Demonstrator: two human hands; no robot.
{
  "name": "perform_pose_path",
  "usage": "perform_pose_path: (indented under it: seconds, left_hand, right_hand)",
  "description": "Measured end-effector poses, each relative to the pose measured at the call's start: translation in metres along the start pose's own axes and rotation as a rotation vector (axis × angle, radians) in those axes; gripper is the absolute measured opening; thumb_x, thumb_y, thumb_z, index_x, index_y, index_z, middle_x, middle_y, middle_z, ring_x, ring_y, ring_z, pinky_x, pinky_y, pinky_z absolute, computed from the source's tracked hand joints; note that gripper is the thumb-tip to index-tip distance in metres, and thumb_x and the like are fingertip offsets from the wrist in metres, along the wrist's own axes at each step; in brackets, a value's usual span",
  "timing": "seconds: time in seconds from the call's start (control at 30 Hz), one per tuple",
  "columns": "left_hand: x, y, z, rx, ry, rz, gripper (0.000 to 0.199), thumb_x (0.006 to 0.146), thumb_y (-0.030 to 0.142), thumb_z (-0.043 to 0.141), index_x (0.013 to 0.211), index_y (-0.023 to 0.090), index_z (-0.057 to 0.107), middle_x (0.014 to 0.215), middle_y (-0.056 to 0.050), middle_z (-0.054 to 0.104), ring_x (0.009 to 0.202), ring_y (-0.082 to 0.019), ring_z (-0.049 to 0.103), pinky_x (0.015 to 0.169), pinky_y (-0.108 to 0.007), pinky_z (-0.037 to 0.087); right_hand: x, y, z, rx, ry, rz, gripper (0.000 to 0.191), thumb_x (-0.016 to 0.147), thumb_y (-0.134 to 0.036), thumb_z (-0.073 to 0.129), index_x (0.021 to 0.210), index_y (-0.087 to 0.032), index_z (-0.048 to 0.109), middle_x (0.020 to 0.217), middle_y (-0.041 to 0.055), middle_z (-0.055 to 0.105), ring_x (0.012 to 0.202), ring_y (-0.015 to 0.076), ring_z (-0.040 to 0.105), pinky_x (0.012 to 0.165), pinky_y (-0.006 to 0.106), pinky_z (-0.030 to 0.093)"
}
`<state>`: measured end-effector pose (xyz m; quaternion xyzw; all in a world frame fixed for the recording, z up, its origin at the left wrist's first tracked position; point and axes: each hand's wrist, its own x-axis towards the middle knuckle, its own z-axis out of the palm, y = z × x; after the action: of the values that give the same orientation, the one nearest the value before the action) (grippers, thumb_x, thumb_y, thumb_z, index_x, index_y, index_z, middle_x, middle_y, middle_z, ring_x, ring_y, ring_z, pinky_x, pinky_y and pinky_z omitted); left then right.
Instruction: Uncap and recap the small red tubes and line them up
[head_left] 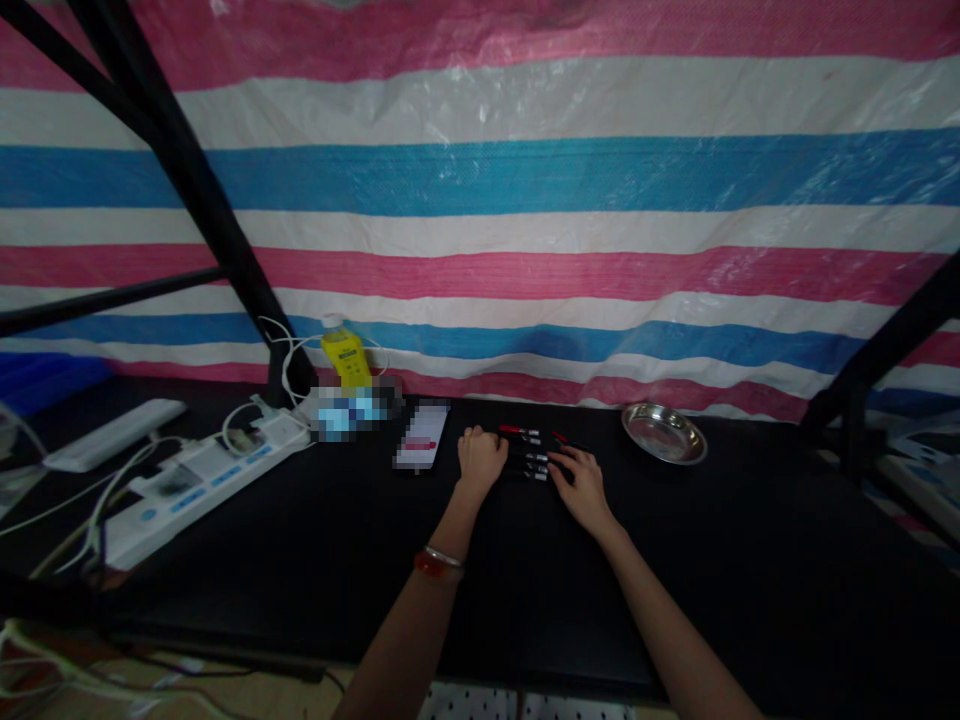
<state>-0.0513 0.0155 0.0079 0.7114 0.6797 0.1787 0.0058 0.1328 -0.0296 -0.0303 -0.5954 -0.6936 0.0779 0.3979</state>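
Several dark pens or markers lie side by side on the black tabletop between my hands, one with a red part (517, 430) at the far end of the row. My left hand (482, 457) rests at their left ends, its fingers bent down and partly hidden; no grip on a pen shows. From the right, my right hand (583, 485) reaches to the other ends with fingers apart, its fingertips near or touching them. A red-and-black pen (570, 441) lies slanted just beyond the right fingers.
A round metal dish (664, 433) stands to the right. Left of my hands lies a phone (422, 437), with a yellow bottle (346, 352) behind it. A white power strip (202, 490) with cables runs along the left. Black frame posts and a striped sheet (525, 180) bound the table.
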Motion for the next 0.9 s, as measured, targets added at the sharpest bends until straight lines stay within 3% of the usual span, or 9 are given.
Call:
perform_pose_path:
  seconds: [0.2, 0.37, 0.6, 0.77, 0.9]
  left_hand:
    - [-0.002, 0.003, -0.006, -0.026, -0.014, -0.048, 0.034, 0.085, 0.031, 0.040, 0.078, 0.014, 0.069, 0.086, -0.014, 0.059, 0.091, -0.026, 0.051, 0.076, -0.035, 0.037]
    - [-0.002, 0.009, -0.010, -0.060, 0.079, -0.019, 0.036, 0.089, 0.031, 0.037, 0.072, 0.016, 0.065, 0.080, -0.010, 0.056, 0.086, -0.023, 0.050, 0.075, -0.033, 0.036]
    - [-0.006, 0.017, -0.007, -0.125, 0.220, 0.127, 0.028, 0.089, 0.031, 0.040, 0.073, 0.019, 0.059, 0.082, -0.007, 0.054, 0.084, -0.020, 0.048, 0.073, -0.032, 0.036]
    - [-0.012, 0.024, -0.003, -0.209, 0.209, 0.293, 0.015, 0.086, 0.029, 0.047, 0.086, 0.020, 0.059, 0.096, -0.005, 0.056, 0.091, -0.019, 0.049, 0.077, -0.032, 0.038]
    - [-0.017, 0.032, 0.000, -0.248, 0.147, 0.446, 0.018, 0.086, 0.028, 0.049, 0.100, 0.022, 0.058, 0.108, -0.004, 0.057, 0.102, -0.020, 0.048, 0.084, -0.034, 0.037]
  right_hand:
    - [0.000, 0.002, 0.003, 0.024, 0.034, -0.017, 0.025, 0.081, -0.034, 0.052, 0.097, -0.025, 0.069, 0.106, 0.0087, 0.061, 0.102, 0.0255, 0.052, 0.084, 0.043, 0.042]
    - [0.001, 0.006, -0.003, 0.002, 0.175, 0.062, 0.029, 0.079, -0.029, 0.048, 0.101, -0.022, 0.066, 0.109, 0.0102, 0.058, 0.103, 0.0246, 0.049, 0.086, 0.042, 0.041]
    - [0.004, 0.011, -0.012, -0.142, 0.193, 0.300, 0.041, 0.071, -0.026, 0.052, 0.109, -0.016, 0.063, 0.114, 0.0148, 0.053, 0.101, 0.0290, 0.049, 0.085, 0.042, 0.039]
    - [0.004, 0.019, -0.007, -0.100, 0.189, 0.277, 0.036, 0.071, -0.028, 0.052, 0.102, -0.014, 0.065, 0.108, 0.0154, 0.055, 0.100, 0.0290, 0.051, 0.087, 0.043, 0.040]
    - [0.004, 0.026, -0.003, 0.027, 0.224, 0.229, 0.032, 0.071, -0.027, 0.053, 0.096, -0.013, 0.067, 0.104, 0.0144, 0.055, 0.096, 0.0259, 0.054, 0.085, 0.040, 0.044]
